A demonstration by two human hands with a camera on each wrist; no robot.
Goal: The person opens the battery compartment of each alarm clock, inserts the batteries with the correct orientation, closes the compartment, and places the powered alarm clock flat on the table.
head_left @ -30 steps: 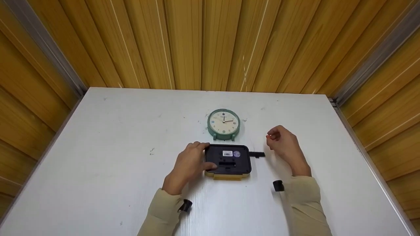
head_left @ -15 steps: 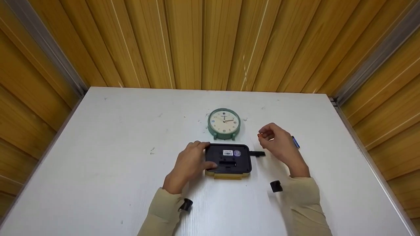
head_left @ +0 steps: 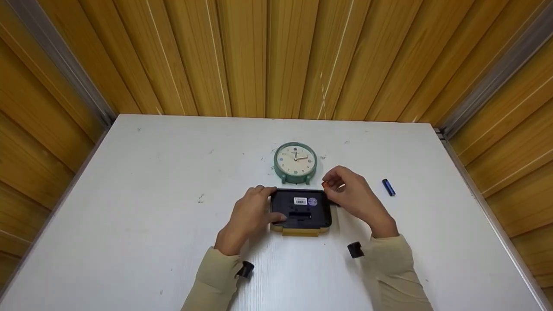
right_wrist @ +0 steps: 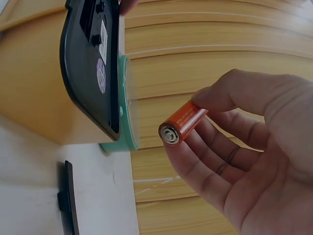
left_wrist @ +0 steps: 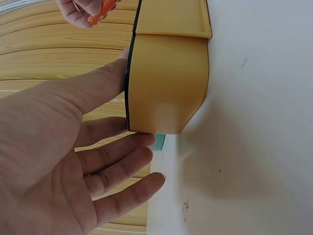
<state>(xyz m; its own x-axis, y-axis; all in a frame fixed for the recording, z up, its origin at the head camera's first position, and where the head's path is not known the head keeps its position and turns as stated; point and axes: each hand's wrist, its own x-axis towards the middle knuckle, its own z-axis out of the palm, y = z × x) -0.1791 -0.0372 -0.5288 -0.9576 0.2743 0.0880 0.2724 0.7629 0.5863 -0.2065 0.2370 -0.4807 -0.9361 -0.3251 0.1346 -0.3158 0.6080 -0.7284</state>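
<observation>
A yellow clock (head_left: 302, 232) lies with its black back (head_left: 317, 216) up, its battery slot (head_left: 300, 215) uncovered. My left hand (head_left: 248, 218) grips its left end, thumb over the back and fingers along the far edge; the left wrist view shows that thumb (left_wrist: 100, 83) against the yellow case. Above the clock's far right corner, my right hand (head_left: 352, 194) pinches an orange battery (right_wrist: 183, 122) between thumb and fingertips, one metal end pointing out. A black battery cover (right_wrist: 67, 200) lies on the table beside the clock, mostly hidden by the right hand in the head view.
Behind the yellow clock a round green clock (head_left: 295, 162) rests face up. A blue battery (head_left: 388, 187) lies on the white table (head_left: 129, 207) to the right of my right hand. Yellow wood-patterned panels (head_left: 242, 56) rise behind the table and at both sides.
My right hand has moved left with the orange battery, from right of the battery cover to over the clock's corner. The blue battery has come into view behind it. The left hand stays put.
</observation>
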